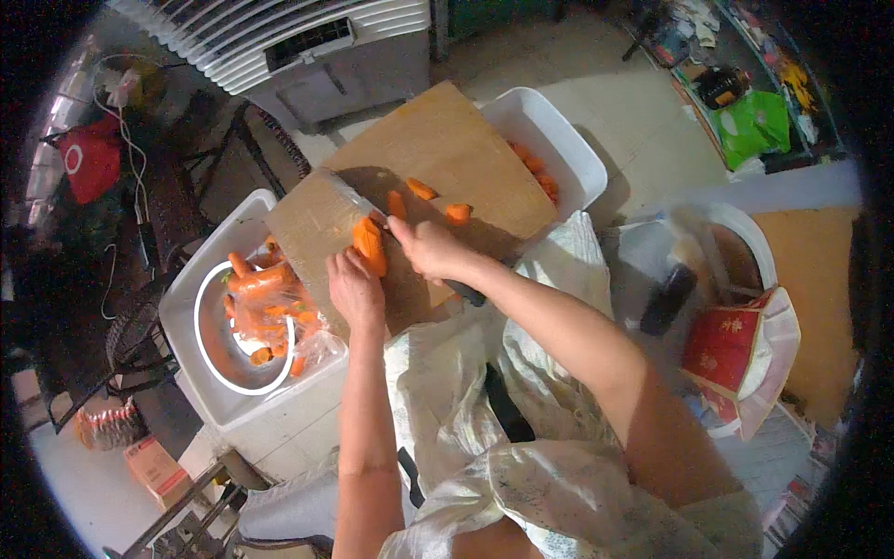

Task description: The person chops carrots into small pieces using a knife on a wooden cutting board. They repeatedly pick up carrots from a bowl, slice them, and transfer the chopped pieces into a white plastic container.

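Note:
My right hand (427, 246) grips the dark handle of a large kitchen knife (348, 193), whose blade points to the upper left over a wooden board (447, 140). Against the near end of an orange carrot piece (370, 244) rest the fingers of my left hand (355, 290). The knife is close beside that piece; whether the blade touches it I cannot tell. Other cut carrot pieces (421, 189) lie on the board beyond my right hand, one of them (458, 214) farther to the right.
Left of the board, a white tub (188, 349) holds carrots (262, 283), a clear plastic bag and a white-rimmed bowl (202, 349). Under the board's right side, another white tub (587, 164) contains carrot pieces (545, 183). A red bag (723, 346) stands at right.

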`<state>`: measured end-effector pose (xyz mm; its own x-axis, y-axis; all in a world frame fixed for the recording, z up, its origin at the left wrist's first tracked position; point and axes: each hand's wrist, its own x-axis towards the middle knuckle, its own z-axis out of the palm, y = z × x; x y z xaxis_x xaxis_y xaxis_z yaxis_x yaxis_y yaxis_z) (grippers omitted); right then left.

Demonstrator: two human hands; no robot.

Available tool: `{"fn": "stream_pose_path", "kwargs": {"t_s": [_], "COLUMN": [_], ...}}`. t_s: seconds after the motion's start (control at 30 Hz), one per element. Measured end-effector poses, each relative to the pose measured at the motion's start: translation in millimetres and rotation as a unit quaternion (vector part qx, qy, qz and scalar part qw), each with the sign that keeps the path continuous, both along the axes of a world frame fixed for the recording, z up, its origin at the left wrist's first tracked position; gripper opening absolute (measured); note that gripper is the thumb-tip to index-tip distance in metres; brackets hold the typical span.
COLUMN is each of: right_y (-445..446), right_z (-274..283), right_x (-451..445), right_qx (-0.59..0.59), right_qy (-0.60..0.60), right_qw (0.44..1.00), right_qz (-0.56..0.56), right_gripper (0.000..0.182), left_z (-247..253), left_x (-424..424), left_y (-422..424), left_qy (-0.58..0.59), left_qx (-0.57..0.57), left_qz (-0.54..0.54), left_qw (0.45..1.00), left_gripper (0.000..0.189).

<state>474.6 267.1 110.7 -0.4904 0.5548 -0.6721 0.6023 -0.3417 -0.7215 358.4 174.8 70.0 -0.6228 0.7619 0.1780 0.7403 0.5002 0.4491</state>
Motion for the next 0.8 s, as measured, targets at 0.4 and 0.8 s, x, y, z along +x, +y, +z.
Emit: {"fn": "stream_pose_path", "kwargs": {"t_s": [0.4, 0.8], "right_y": [-41, -17], "right_z": [23, -10], "right_x": [54, -44], "right_qx": [0.058, 0.235], "right_qy": [0.036, -0.028], "right_qw": [0.996, 0.969], "right_qz": [0.060, 0.066], "right_gripper": [0.058, 0.070], "left_z": [-11, -7], "left_x": [10, -6], "left_y": [0, -6], "left_qy": [0.071, 0.009], "left_qx": [0.039, 0.046], "left_qz": [0.001, -0.027], "left_qw": [0.997, 0.999], "left_gripper": [0.026, 0.025]}}
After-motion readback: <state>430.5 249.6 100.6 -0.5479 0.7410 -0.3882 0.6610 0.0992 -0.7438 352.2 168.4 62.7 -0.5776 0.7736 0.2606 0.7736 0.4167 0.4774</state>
